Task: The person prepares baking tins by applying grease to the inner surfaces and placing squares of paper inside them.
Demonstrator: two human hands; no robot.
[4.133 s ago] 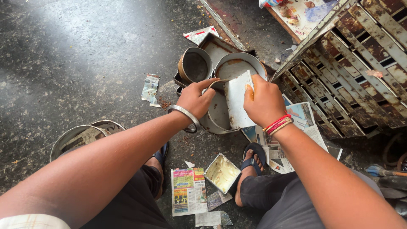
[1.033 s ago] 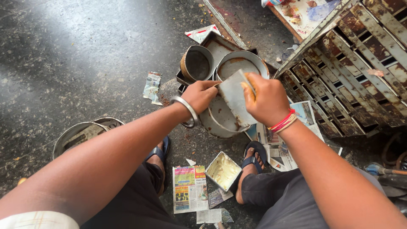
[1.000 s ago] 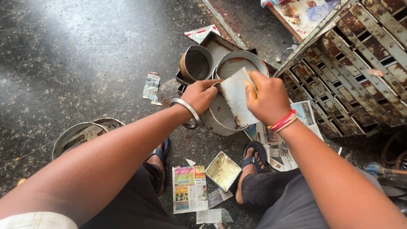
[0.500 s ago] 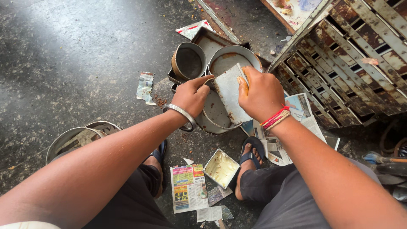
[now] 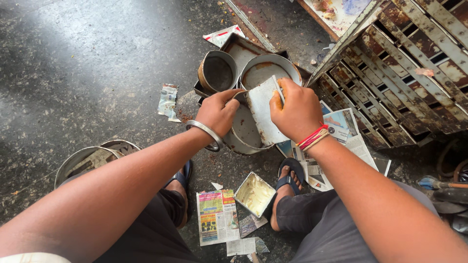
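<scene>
My left hand (image 5: 219,113), with a metal bangle on the wrist, grips the rim of a round metal baking tin (image 5: 246,131) and tilts it toward me. My right hand (image 5: 296,111), with red threads at the wrist, presses a rectangular piece of pale paper (image 5: 263,116) against the inside of that tin. Both hands are close together over the tin, above the dark floor between my feet.
Behind the tin stand a small round tin (image 5: 217,73), a larger round tin (image 5: 269,72) and a rectangular tray (image 5: 243,49). A rusty metal rack (image 5: 414,73) rises at the right. A small square tin of pale grease (image 5: 254,194), newspaper sheets (image 5: 216,216) and stacked round tins (image 5: 90,158) lie near my legs.
The view has shifted slightly. My right hand has slid the paper a little within the tilted tin; my left hand keeps its hold on the rim.
</scene>
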